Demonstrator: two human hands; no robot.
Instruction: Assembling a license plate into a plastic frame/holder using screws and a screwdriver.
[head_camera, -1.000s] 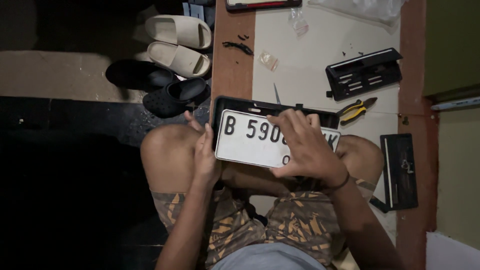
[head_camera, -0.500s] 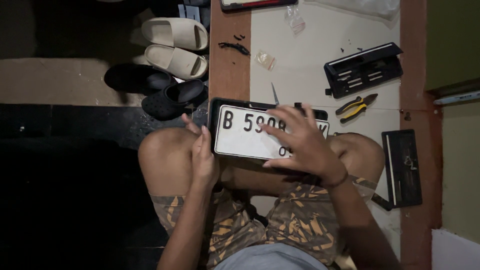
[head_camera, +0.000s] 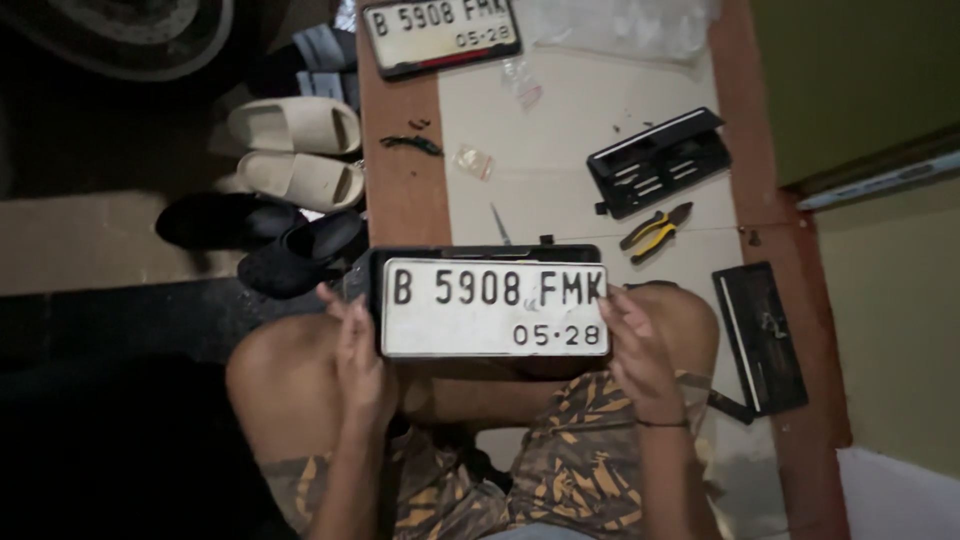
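Dim floor, pale tile with a brown border strip — you sit on it, knees up. Your left hand (head_camera: 362, 362) and right hand (head_camera: 632, 350) each clamp fingers on an end of the white number plate (head_camera: 494, 308), held flat in its black frame (head_camera: 480, 254) over your lap. Step in hand looks like seating the plate; next calls for even pressure along the edges. Pliers (head_camera: 655, 230), an open tool case (head_camera: 660, 162) and sandals (head_camera: 295, 150) lie beyond.

White rectangular plate (head_camera: 495, 307) in lap; second plate (head_camera: 440, 30), clear packets (head_camera: 472, 160) beyond.
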